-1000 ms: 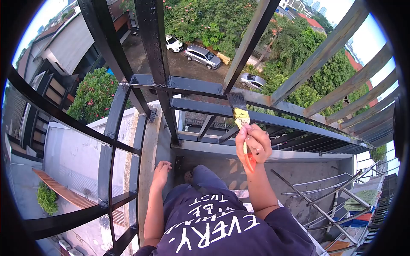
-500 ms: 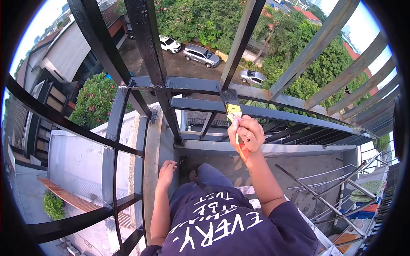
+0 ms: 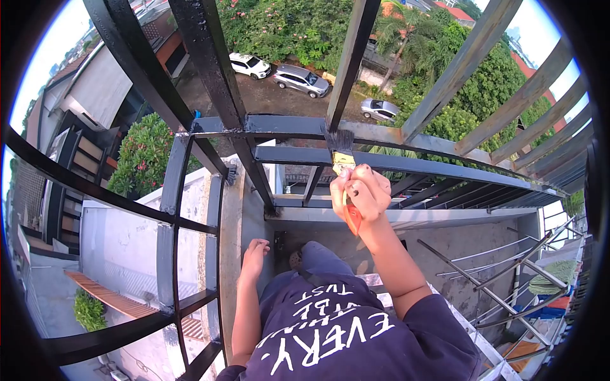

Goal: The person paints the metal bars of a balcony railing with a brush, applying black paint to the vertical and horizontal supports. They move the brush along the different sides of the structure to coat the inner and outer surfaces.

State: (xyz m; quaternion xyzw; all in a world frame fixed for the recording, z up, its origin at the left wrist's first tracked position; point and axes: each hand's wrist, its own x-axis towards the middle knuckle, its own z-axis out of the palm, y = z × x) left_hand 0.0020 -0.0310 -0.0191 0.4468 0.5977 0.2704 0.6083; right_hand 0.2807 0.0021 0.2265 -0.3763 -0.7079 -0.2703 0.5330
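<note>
My right hand (image 3: 361,193) is closed around the handle of a paintbrush (image 3: 344,162), which has dark bristles, a yellow band and an orange handle end. The bristles touch the horizontal rail (image 3: 286,126) of a metal railing, at the foot of an upright bar (image 3: 353,63). Black paint covers the rail and bars on the left; bars farther right (image 3: 460,70) look grey and rusty. Low beside the wall, my left hand (image 3: 256,253) hangs with its fingers curled, and nothing shows in it.
A concrete ledge (image 3: 230,254) runs beside the left railing. Metal rods and a drying rack (image 3: 502,289) with cloths stand at the lower right. Beyond the railing are parked cars (image 3: 301,80), trees (image 3: 286,32) and neighbouring buildings.
The brush and my right hand have shifted slightly left and down, with the bristles still at the rail. My left hand appears slightly farther right as the view shifts.
</note>
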